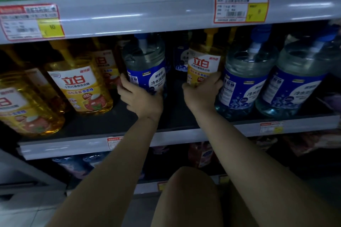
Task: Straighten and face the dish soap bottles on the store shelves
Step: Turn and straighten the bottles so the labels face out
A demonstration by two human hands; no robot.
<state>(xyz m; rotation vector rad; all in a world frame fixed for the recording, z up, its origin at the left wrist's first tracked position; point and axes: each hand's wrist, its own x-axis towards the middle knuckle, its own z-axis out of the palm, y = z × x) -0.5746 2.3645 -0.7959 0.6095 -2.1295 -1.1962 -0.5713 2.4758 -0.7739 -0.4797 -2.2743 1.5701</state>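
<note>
Blue bottle [147,68] in left hand [140,97], yellow bottle [203,66] in right hand [201,94].

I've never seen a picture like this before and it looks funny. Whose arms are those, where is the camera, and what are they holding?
There is no machine here. The arms belong to a person, and the camera sits on their head, looking forward and down. That is why you see arms reaching away from you, and a knee at the bottom.

The person is in front of a store shelf full of big dish soap bottles. The left hand grips a clear bottle with a blue label. The right hand grips a yellow bottle, its fingers wrapped over the label.

More yellow bottles stand to the left, and more blue-label bottles to the right. Price tags hang on the shelf edge above. The picture is dim and a little blurry.
</note>
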